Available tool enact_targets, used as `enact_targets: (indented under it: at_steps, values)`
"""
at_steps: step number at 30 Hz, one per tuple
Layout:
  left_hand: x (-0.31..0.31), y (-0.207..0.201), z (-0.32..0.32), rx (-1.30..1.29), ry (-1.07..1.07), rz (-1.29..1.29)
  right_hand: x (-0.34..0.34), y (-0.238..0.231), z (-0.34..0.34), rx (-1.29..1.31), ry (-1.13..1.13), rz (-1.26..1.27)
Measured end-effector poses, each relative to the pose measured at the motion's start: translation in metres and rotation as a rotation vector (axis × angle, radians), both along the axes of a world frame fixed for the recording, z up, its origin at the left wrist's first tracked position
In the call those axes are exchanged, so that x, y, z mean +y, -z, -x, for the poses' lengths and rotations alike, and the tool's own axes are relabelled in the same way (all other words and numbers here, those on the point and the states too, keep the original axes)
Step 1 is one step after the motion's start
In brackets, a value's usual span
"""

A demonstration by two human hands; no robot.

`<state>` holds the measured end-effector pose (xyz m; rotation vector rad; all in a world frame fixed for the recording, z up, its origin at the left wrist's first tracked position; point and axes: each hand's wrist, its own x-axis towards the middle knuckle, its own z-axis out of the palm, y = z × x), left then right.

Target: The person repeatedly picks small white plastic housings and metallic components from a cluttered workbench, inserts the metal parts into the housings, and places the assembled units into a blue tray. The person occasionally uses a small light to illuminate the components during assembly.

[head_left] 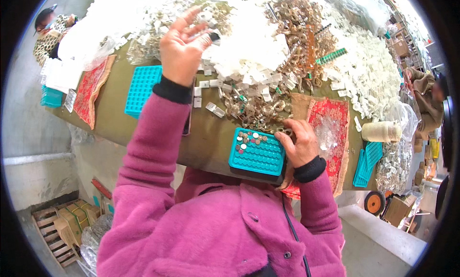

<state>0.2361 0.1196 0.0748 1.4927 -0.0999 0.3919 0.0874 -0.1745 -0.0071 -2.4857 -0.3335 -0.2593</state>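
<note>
My left hand [181,49] is raised over the far part of the table, its fingers spread, near loose clear and white pieces. Something black [214,36] shows at its thumb tip. My right hand [301,145] is by the upper right corner of a turquoise tray [261,164]. Its thumb and forefinger are curled toward each other at a small brass-coloured bit; what exactly they pinch is too small to make out. Small round dark and white pieces [245,139] sit in the tray's upper left cells. Beyond the tray lies a heap of metal clips [249,104].
A second turquoise tray [143,87] stands left of my left forearm; more trays [368,163] lie far right beside a thread spool [382,132]. Red patterned cloth [338,119] bears clear bits. White pieces [366,71] are heaped beyond. Another person [53,40] is at the far left.
</note>
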Motion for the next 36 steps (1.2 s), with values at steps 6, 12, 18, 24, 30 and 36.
enact_targets:
  at_steps: [6, 12, 18, 24, 30, 36]
  values:
    - [-0.008, 0.032, 0.043, -0.022, 0.153, -0.121, -0.008, -0.001, -0.004, 0.045, 0.020, -0.089]
    - [-0.048, 0.049, 0.122, 0.100, 0.461, -0.471, -0.004, -0.027, 0.007, -0.022, 0.050, -0.259]
    - [-0.065, 0.055, 0.147, -0.038, 0.551, -0.398, 0.009, -0.047, 0.030, 0.049, -0.008, -0.291]
    - [-0.059, 0.067, 0.177, 0.405, 0.704, 0.345, 0.021, -0.049, 0.056, 0.134, -0.085, -0.472]
    - [-0.048, 0.076, 0.204, 0.428, 0.673, 0.331, 0.033, -0.041, 0.077, 0.239, -0.108, -0.549]
    - [-0.037, 0.072, 0.217, 0.061, 0.561, -0.104, 0.037, -0.043, 0.095, 0.303, -0.123, -0.463]
